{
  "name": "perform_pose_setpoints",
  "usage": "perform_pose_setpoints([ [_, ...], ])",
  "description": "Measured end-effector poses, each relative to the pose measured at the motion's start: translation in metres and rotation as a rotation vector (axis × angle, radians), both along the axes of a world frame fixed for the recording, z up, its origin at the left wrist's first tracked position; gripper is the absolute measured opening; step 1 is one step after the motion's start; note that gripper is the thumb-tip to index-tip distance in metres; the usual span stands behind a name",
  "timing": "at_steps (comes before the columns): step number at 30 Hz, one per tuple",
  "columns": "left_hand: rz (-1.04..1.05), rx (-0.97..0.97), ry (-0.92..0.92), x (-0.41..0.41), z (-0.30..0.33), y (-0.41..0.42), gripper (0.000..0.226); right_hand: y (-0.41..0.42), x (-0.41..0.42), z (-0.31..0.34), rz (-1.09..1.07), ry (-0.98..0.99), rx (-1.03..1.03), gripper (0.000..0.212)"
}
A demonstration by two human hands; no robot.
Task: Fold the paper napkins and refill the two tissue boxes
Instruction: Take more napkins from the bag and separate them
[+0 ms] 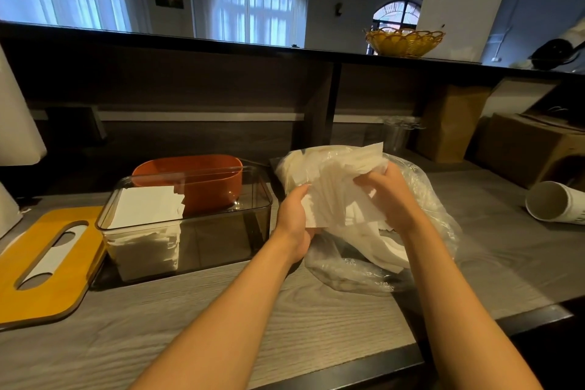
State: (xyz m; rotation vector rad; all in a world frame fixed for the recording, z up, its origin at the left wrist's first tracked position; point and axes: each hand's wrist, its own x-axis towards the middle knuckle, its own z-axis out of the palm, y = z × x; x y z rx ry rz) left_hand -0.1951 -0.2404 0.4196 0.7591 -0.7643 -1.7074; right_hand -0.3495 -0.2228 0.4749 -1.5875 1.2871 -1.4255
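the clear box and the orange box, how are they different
The clear box has see-through smoky walls and stands nearer the person; the orange box is opaque and stands behind it. The clear box is boxy with straighter sides, and looks larger; the orange box has rounded ends. The clear box holds a stack of white napkins at its left end; what the orange box holds cannot be seen. Both stand upright and lidless on the grey counter.

Grey wood-grain counter [285, 326] under smoky box [190, 250], yellow lid [47, 288], plastic bag [364, 275], cups [557, 204].
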Motion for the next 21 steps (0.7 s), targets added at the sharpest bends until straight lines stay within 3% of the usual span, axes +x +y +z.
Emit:
perform_pose_setpoints([
  [5, -0.007, 0.003, 0.063, -0.001, 0.001, 0.001, 0.041, -0.003, 0.005, -0.003, -0.042, 0.018, 0.046, 0.017],
  [9, 0.012, 0.007, 0.079, -0.002, 0.001, 0.0, 0.036, -0.005, 0.005, 0.0, -0.109, -0.301, 0.059, 0.017],
  [12, 0.004, -0.004, 0.043, -0.004, -0.002, -0.001, 0.038, -0.007, 0.006, -0.001, -0.016, -0.564, 0.113, 0.016],
  [14, -0.024, -0.014, 0.068, -0.004, -0.004, -0.001, 0.042, -0.007, 0.01, -0.003, 0.085, -0.628, 0.141, 0.017],
  [21, -0.1, -0.078, 0.203, -0.001, 0.0, 0.001, 0.061, -0.015, 0.027, -0.013, -0.048, -0.269, 0.163, 0.021],
])
